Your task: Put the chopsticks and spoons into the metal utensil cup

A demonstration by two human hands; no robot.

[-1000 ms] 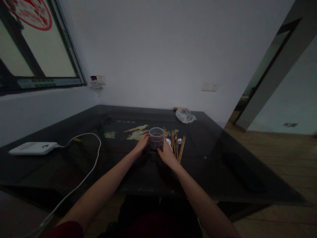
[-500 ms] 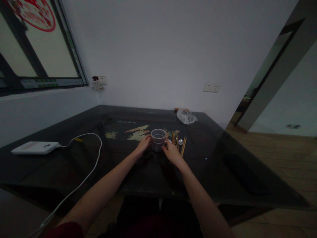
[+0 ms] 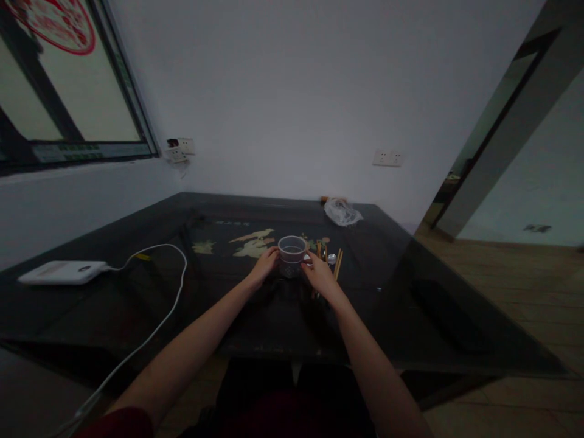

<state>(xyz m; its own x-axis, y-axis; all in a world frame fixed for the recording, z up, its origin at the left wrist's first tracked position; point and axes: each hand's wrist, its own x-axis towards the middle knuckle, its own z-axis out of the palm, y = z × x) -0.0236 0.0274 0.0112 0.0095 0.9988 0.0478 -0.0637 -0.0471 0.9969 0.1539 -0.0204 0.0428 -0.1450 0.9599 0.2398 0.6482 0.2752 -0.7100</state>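
Observation:
A translucent plastic cup (image 3: 292,258) with a wide round rim and a patterned lower part stands upright in the middle of the dark table. My left hand (image 3: 266,266) grips its left side, fingers curled against the wall. From the right, my right hand (image 3: 318,274) holds the other side, thumb and fingers around it. Just beyond the right hand lie chopsticks (image 3: 338,264) and a metal spoon (image 3: 332,258), with several more thin utensils partly hidden by that hand. A small white item between cup and right hand is mostly covered.
A crumpled clear plastic bag (image 3: 342,212) lies at the table's back edge. At the left, a white power bank (image 3: 64,272) trails a white cable (image 3: 180,286) over the front edge. A dark flat object (image 3: 449,316) rests on the right side of the black table (image 3: 219,210).
The view has shifted slightly. Both hands stay on the cup; my right hand's fingers sit a little differently on its side, and the cup stays in about the same place.

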